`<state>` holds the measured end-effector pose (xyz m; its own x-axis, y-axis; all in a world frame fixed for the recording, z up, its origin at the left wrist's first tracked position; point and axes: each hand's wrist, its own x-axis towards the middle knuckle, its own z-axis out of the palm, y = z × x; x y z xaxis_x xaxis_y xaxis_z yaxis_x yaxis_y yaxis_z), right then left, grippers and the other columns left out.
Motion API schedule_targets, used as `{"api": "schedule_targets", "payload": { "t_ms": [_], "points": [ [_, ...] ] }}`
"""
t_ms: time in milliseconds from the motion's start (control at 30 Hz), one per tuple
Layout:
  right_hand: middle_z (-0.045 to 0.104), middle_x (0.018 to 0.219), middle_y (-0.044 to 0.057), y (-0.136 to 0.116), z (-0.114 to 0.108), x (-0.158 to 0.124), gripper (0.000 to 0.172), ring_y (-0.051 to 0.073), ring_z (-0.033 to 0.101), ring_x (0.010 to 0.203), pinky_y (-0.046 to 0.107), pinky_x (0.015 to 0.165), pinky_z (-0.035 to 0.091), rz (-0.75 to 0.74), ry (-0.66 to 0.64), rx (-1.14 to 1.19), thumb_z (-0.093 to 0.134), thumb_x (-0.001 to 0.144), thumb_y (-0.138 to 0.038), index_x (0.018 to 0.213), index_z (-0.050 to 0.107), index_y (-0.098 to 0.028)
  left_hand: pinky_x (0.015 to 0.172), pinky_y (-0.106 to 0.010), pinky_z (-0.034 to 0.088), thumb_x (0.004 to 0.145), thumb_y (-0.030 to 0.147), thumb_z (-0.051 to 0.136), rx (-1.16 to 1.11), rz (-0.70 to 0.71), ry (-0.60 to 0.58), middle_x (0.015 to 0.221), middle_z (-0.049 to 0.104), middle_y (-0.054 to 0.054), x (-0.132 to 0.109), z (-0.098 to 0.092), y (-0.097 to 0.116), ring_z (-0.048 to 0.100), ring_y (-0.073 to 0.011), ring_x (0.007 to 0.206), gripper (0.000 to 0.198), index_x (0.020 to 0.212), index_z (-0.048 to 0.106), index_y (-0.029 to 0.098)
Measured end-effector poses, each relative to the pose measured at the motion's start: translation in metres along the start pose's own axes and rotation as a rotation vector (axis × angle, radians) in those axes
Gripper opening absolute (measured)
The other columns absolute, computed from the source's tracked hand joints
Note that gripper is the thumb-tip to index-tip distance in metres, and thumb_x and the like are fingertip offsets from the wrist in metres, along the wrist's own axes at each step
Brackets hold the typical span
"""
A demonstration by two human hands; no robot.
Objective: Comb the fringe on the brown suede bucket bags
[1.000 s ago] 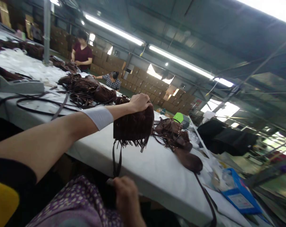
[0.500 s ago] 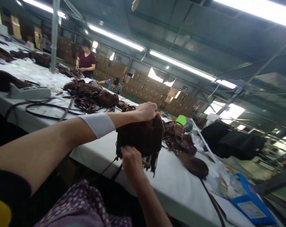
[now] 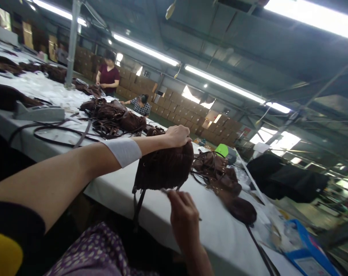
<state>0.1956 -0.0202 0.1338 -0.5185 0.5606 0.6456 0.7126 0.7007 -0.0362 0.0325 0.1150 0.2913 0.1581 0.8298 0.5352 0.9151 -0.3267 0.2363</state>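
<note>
My left hand [image 3: 177, 135] grips the top of a dark brown fringed bag [image 3: 162, 168] and holds it up over the white table [image 3: 197, 218]. A white band wraps my left forearm. My right hand [image 3: 183, 214] is below the bag with fingers pinched at the fringe ends along its lower edge. The bag's strap [image 3: 137, 203] hangs down over the table's near edge.
More brown bags [image 3: 220, 176] lie just right of the held one, and a pile with loose straps [image 3: 110, 115] lies at left. A blue box [image 3: 309, 253] sits at the lower right. Two people stand at the far end. Cardboard boxes line the back wall.
My right hand rose from near my lap to the bag's fringe, then moved right along the lower edge. The left hand kept hold of the bag's top.
</note>
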Motion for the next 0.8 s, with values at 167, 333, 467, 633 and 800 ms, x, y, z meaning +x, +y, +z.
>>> {"api": "schedule_targets", "payload": {
  "t_ms": [167,333,467,633,800],
  "points": [
    [0.059,0.091,0.007,-0.005,-0.026,0.089,0.025,0.023,0.048,0.086,0.034,0.075,0.036,-0.114,0.121,-0.259,0.045,0.095,-0.02,0.115,0.061,-0.021,0.078,-0.033,0.049,0.085,0.044,0.055,-0.02,0.032,-0.076,0.098,0.071,-0.015,-0.017,0.009,0.016,0.065,-0.0282,0.094,0.034,0.095,0.072,0.016],
    [0.059,0.086,0.007,-0.019,0.032,0.071,0.019,0.023,0.048,0.085,0.034,0.072,0.036,-0.138,-0.174,-0.325,0.049,0.09,-0.009,0.101,0.062,-0.017,0.076,-0.032,0.049,0.088,0.047,0.049,-0.102,0.01,-0.045,0.095,0.071,-0.011,-0.017,0.004,0.008,0.066,-0.0262,0.093,0.036,0.092,0.072,0.02],
    [0.061,0.08,0.003,-0.038,0.096,-0.027,0.008,0.02,0.052,0.081,0.034,0.072,0.039,-0.321,-0.376,-0.142,0.057,0.087,-0.013,0.085,0.06,-0.02,0.079,-0.032,0.049,0.088,0.047,0.049,-0.103,-0.057,0.033,0.096,0.071,-0.01,-0.005,0.003,-0.013,0.065,-0.0256,0.094,0.035,0.092,0.071,0.021],
    [0.058,0.06,-0.002,-0.032,0.137,-0.116,0.02,0.018,0.052,0.059,0.031,0.055,0.039,-0.37,-0.468,-0.103,0.075,0.071,-0.027,0.063,0.058,-0.021,0.079,-0.034,0.049,0.087,0.047,0.049,-0.057,-0.096,0.153,0.096,0.07,-0.01,0.01,-0.004,-0.031,0.064,-0.0273,0.095,0.035,0.092,0.071,0.021],
    [0.061,0.088,0.004,-0.009,0.043,-0.018,0.024,0.02,0.051,0.081,0.034,0.073,0.038,-0.216,-0.202,-0.13,0.056,0.086,-0.009,0.105,0.062,-0.023,0.079,-0.034,0.049,0.085,0.046,0.054,-0.013,-0.061,0.026,0.095,0.071,-0.011,0.0,0.003,-0.026,0.064,-0.0278,0.096,0.032,0.09,0.072,0.02]
  ]
}}
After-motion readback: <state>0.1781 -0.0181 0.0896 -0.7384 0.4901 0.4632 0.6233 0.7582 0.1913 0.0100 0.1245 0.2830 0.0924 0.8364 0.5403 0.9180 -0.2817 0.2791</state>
